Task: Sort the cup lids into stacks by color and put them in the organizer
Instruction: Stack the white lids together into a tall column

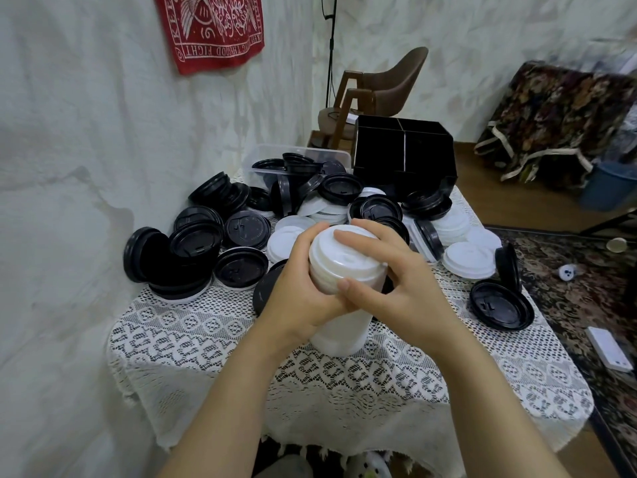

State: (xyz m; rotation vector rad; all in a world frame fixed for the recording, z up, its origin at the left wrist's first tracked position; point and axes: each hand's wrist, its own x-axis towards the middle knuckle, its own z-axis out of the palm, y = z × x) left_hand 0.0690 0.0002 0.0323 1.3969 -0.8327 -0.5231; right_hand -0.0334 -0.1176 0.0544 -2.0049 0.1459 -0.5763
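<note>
Both my hands hold a tall stack of white lids [341, 270] above the middle of the table. My left hand [300, 298] wraps its left side, fingers curled round it. My right hand [389, 284] grips the right side, with fingers over the top lid and the thumb on the front. Loose black lids [246, 229] lie piled at the left and back. More white lids [467, 258] lie at the right. The black organizer [405, 157] stands at the far edge, its compartments dark.
A clear plastic container [272, 157] sits behind the pile. A single black lid [499, 305] lies near the table's right edge. The lace cloth [310, 374] covers the small table; a wall is close on the left, a chair [379, 88] behind.
</note>
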